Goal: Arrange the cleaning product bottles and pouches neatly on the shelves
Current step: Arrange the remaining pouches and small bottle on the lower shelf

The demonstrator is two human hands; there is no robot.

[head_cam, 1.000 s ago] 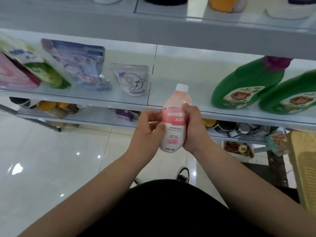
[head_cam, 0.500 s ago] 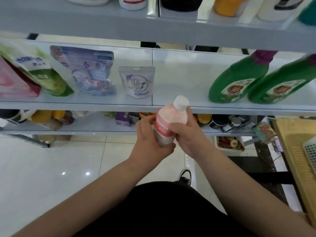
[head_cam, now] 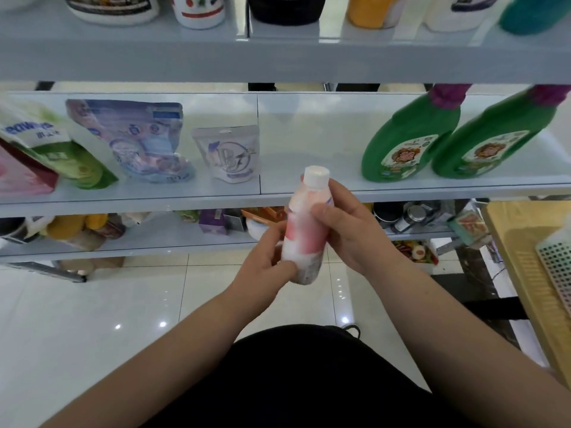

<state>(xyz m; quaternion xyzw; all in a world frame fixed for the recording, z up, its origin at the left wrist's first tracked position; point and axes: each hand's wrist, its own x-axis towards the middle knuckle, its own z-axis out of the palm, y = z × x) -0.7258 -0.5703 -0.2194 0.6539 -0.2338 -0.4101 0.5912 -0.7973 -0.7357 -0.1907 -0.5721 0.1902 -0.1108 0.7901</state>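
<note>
A small pink and white bottle [head_cam: 304, 233] with a white cap is held in front of the middle shelf [head_cam: 309, 180]. My left hand [head_cam: 265, 261] grips its lower part, and my right hand [head_cam: 352, 230] wraps around its upper body. The bottle is blurred and leans slightly. On the shelf stand a white pouch [head_cam: 228, 154], a blue and purple pouch [head_cam: 139, 140], a green pouch [head_cam: 52, 146] and a pink pouch [head_cam: 21, 174] on the left. Two green bottles [head_cam: 411, 140] [head_cam: 494, 140] with purple caps lean at the right.
The top shelf [head_cam: 278, 54] carries several bottles and tubs. A lower shelf [head_cam: 154, 239] holds mixed small goods. A wooden table with a perforated basket [head_cam: 553, 261] stands at the right. Glossy tiled floor lies below.
The bottle has turned in my hands, its label now facing away, and it sits more upright than half a second ago. The view has tilted upward, showing more of the top shelf.
</note>
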